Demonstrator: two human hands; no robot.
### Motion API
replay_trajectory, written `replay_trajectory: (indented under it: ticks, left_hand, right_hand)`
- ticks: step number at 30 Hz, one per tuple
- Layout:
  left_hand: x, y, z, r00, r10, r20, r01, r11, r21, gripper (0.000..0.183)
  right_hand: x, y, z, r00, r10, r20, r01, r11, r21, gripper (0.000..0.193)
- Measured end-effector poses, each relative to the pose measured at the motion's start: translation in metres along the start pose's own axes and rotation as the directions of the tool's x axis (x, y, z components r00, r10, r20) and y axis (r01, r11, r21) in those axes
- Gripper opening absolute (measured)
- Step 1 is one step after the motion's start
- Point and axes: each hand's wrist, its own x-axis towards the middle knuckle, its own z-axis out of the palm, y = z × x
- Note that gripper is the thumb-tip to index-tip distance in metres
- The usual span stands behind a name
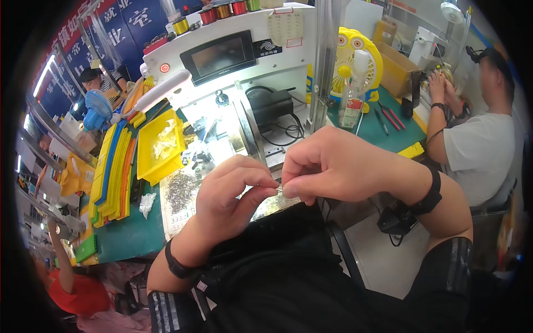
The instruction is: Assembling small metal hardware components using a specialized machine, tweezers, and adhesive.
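My left hand (236, 191) and my right hand (330, 166) meet fingertip to fingertip in front of my chest. Each has thumb and forefinger pinched together. Between the pinches shows a tiny, thin, pale piece (279, 190), too small to name; both hands seem to grip it. Below and to the left of my left hand's far side, many small dark metal bits (182, 191) lie spread on a white sheet. Just beyond the hands stands a white bench machine (283, 41) with a dark screen (218, 57) and a lit work area.
A yellow bin (145, 150) with crumpled white tissue stands left, beside stacked yellow and blue trays (111, 172). At right are a transparent bottle (352, 102), a yellow fan (371, 61) and red-handled pliers (392, 115). A co-worker (477, 133) sits at the far right. Wire spools (223, 10) top the machine.
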Motion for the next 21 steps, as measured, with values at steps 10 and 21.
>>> replay_trajectory:
  ticks: [10, 21]
  left_hand:
    - [0.008, 0.009, 0.014, 0.999, 0.007, -0.032, -0.006, 1.000, 0.010, 0.013]
    - [0.017, 0.022, 0.041, 0.988, 0.157, -0.002, -0.152, 0.961, 0.230, 0.016]
  right_hand:
    - [-0.031, 0.039, 0.030, 0.979, -0.032, -0.202, 0.127, 0.868, 0.479, 0.018]
    - [-0.044, 0.067, 0.046, 0.986, 0.030, -0.163, 0.113, 0.596, 0.795, 0.016]
